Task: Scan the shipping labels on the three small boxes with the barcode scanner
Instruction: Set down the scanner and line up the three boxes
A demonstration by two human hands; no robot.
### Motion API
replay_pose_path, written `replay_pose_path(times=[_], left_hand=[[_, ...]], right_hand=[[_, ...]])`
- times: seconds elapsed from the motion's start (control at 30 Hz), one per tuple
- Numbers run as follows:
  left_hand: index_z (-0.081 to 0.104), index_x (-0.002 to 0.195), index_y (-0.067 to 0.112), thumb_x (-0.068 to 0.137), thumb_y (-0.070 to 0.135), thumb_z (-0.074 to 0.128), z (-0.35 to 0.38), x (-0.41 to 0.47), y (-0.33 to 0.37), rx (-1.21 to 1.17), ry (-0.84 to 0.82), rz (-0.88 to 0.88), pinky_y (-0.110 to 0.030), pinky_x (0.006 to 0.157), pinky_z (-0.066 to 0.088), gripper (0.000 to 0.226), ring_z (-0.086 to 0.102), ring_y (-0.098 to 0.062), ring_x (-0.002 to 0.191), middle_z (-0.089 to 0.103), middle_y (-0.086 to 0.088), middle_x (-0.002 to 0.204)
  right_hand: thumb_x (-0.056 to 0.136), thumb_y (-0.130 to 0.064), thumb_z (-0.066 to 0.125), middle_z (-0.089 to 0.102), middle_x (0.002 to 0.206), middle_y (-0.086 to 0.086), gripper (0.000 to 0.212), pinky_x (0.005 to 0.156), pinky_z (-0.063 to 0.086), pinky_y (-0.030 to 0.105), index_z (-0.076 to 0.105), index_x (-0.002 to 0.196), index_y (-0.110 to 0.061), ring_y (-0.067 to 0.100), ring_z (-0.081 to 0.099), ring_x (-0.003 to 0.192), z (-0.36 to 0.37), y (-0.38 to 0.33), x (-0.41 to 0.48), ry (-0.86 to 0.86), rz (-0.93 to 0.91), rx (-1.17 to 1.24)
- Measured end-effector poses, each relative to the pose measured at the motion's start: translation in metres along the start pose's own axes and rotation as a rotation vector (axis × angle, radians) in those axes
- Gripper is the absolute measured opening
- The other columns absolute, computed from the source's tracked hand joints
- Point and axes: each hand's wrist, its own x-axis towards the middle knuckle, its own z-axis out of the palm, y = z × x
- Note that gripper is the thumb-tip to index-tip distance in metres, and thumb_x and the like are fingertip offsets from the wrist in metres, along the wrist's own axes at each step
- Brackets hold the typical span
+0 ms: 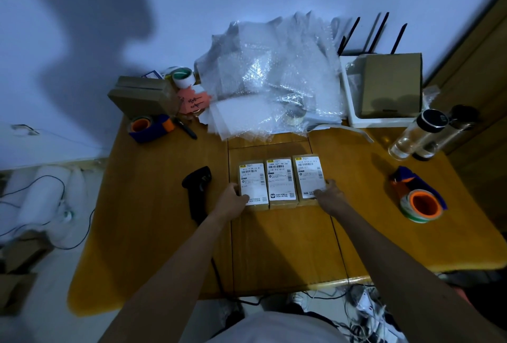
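Bracketing a row of three small boxes, labels up, near the middle of the desk (288,246): left box (252,184), middle box (281,182), right box (309,178), sides touching, barcodes toward the far edge, apparently squared so one pass can read each label. Left hand (233,198): fingers resting loosely against the left box's outer near corner, not closed round it. Right hand (329,191): fingers spread on the right box's near corner, likewise grasping nothing. Barcode scanner (198,191): lying untouched just left of the row, toward the desk's left edge, cable trailing off the near edge. Judgement: boxes aligned, scanning not yet begun; the left hand is nearest the scanner.
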Motion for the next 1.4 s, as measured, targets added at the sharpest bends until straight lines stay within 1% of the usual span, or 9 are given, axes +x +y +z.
replay_pose_path(times=[0.17,0.27,0.37,0.57,0.7,0.77,1.07,1.27,1.4], left_hand=[[0.043,0.140,0.006,0.100,0.016,0.061,-0.006,0.004,-0.004,-0.005,0.015,-0.001,-0.023,0.072,0.048,0.046,0.058,-0.019,0.109,0.058,-0.012,0.138],[0.043,0.140,0.007,0.100,0.017,0.061,-0.009,0.004,-0.006,-0.017,0.008,0.000,-0.023,0.073,0.048,0.046,0.059,-0.020,0.111,0.059,-0.012,0.137],[0.042,0.141,0.008,0.099,0.018,0.062,-0.011,0.004,-0.007,-0.019,-0.009,0.003,-0.027,0.082,0.052,0.047,0.061,-0.022,0.116,0.058,-0.012,0.139],[0.039,0.146,0.009,0.099,0.018,0.062,-0.010,0.004,-0.010,-0.026,-0.028,0.025,-0.032,0.091,0.053,0.054,0.059,-0.024,0.124,0.056,-0.011,0.143],[0.036,0.149,0.009,0.102,0.014,0.055,-0.009,0.003,-0.010,-0.040,-0.043,0.028,-0.025,0.083,0.047,0.052,0.055,-0.024,0.129,0.053,-0.011,0.147],[0.035,0.151,0.010,0.102,0.014,0.053,-0.009,0.002,-0.010,-0.045,-0.051,0.027,-0.026,0.085,0.047,0.052,0.054,-0.024,0.129,0.052,-0.011,0.148],[0.027,0.156,0.009,0.101,0.008,0.051,-0.008,-0.003,-0.003,-0.042,-0.125,0.014,-0.027,0.091,0.046,0.060,0.051,-0.027,0.133,0.049,-0.013,0.151],[0.034,0.154,0.010,0.103,0.009,0.050,-0.014,-0.010,-0.001,-0.038,-0.137,0.051,-0.028,0.092,0.048,0.054,0.054,-0.028,0.131,0.052,-0.013,0.150],[0.034,0.154,0.008,0.103,0.011,0.052,-0.018,-0.013,-0.001,-0.036,-0.113,0.042,-0.028,0.090,0.050,0.055,0.056,-0.027,0.129,0.053,-0.013,0.149]], right_hand=[[0.100,-0.023,0.058,0.058,0.141,0.019,0.053,0.093,0.058,0.048,0.036,0.146,-0.010,0.039,0.062,0.120,0.004,-0.007,-0.003,-0.001,-0.009,-0.034],[0.100,-0.023,0.058,0.058,0.141,0.020,0.051,0.091,0.058,0.047,0.037,0.145,-0.009,0.039,0.062,0.119,0.006,-0.008,-0.004,-0.008,-0.020,-0.041],[0.101,-0.021,0.057,0.057,0.141,0.021,0.049,0.083,0.058,0.042,0.037,0.143,-0.008,0.039,0.062,0.120,0.006,-0.010,-0.006,-0.006,-0.025,-0.043],[0.101,-0.022,0.056,0.060,0.137,0.021,0.048,0.083,0.060,0.044,0.039,0.143,-0.008,0.038,0.064,0.115,0.003,-0.008,-0.007,0.014,-0.029,-0.069],[0.101,-0.025,0.056,0.060,0.137,0.020,0.048,0.078,0.059,0.042,0.039,0.143,-0.009,0.037,0.065,0.113,0.003,-0.007,-0.008,0.022,-0.026,-0.096],[0.101,-0.024,0.056,0.060,0.137,0.020,0.048,0.075,0.058,0.040,0.038,0.143,-0.009,0.037,0.065,0.113,0.003,-0.007,-0.008,0.021,-0.025,-0.095],[0.099,-0.028,0.061,0.060,0.137,0.018,0.051,0.086,0.060,0.044,0.043,0.142,-0.009,0.036,0.064,0.115,-0.004,-0.007,-0.009,0.007,-0.070,-0.155],[0.097,-0.041,0.059,0.051,0.144,0.014,0.062,0.096,0.054,0.048,0.037,0.150,-0.019,0.035,0.055,0.126,-0.013,-0.015,-0.015,0.070,-0.208,-0.494],[0.097,-0.041,0.060,0.048,0.147,0.015,0.064,0.100,0.050,0.046,0.037,0.151,-0.016,0.034,0.049,0.132,-0.008,-0.022,-0.021,0.080,-0.206,-0.506]])
